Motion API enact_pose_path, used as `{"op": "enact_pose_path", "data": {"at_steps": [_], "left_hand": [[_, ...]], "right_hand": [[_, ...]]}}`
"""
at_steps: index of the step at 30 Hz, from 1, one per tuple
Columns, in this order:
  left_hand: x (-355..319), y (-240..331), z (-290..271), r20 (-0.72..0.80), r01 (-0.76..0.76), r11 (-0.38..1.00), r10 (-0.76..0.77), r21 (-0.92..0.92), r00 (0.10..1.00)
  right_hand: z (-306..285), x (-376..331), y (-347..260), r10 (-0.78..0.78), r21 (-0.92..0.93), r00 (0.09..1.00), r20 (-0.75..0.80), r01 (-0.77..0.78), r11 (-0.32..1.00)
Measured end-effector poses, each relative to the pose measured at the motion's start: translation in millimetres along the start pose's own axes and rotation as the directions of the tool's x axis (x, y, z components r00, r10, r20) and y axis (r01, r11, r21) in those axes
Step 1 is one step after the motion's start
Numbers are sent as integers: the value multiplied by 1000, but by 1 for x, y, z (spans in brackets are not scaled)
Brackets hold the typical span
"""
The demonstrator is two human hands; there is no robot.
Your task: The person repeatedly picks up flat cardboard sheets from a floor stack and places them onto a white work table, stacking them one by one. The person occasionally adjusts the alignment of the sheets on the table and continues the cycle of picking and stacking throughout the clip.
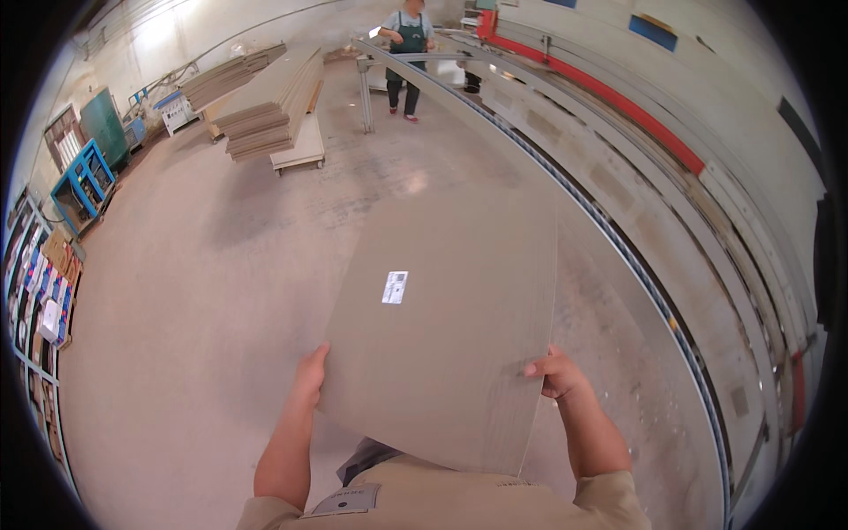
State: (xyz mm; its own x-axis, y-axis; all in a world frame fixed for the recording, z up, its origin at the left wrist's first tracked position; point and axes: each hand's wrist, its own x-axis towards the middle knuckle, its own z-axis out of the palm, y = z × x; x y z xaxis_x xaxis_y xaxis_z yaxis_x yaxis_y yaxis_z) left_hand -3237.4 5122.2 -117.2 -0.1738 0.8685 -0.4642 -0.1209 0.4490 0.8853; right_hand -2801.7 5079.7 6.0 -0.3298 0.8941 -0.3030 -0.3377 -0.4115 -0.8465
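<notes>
A large flat grey-brown board (pixel 450 327) stretches out in front of my body, its near edge close to my shirt. On its upper face, left of the middle, is a small white printed label (pixel 395 287). My left hand (pixel 311 374) grips the board's left edge, with its fingers mostly hidden beneath. At the right edge my right hand (pixel 556 372) is closed on the same board, thumb on top and the other fingers below.
A long machine bed with a metal rail (pixel 609 225) and a red beam (pixel 601 97) runs along the right. Stacked boards (pixel 265 110) rest on a wheeled cart (pixel 300 150) ahead left. Beyond, a person in a dark apron (pixel 408 40) stands by the machine. Shelving (pixel 44 300) lines the left.
</notes>
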Motion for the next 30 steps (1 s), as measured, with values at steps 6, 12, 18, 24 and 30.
{"op": "enact_pose_path", "data": {"at_steps": [6, 12, 18, 24, 30], "left_hand": [[249, 159, 28, 54, -146, 988, 144, 47, 988], [462, 244, -8, -369, -482, 866, 408, -133, 835], [607, 114, -52, -257, -91, 994, 102, 51, 961], [652, -48, -60, -301, 383, 913, -408, -141, 862], [727, 11, 8, -41, 54, 587, -35, 808, 999]], "right_hand": [[-15, 225, -58, -336, 288, 940, 65, 305, 908], [9, 384, -115, -382, 225, 891, -246, 436, 871], [-23, 543, -244, -549, 240, 797, -251, 601, 762], [-54, 744, -323, -578, 192, 720, -383, 674, 713], [-59, 907, -422, -577, 229, 747, -330, 656, 719]]}}
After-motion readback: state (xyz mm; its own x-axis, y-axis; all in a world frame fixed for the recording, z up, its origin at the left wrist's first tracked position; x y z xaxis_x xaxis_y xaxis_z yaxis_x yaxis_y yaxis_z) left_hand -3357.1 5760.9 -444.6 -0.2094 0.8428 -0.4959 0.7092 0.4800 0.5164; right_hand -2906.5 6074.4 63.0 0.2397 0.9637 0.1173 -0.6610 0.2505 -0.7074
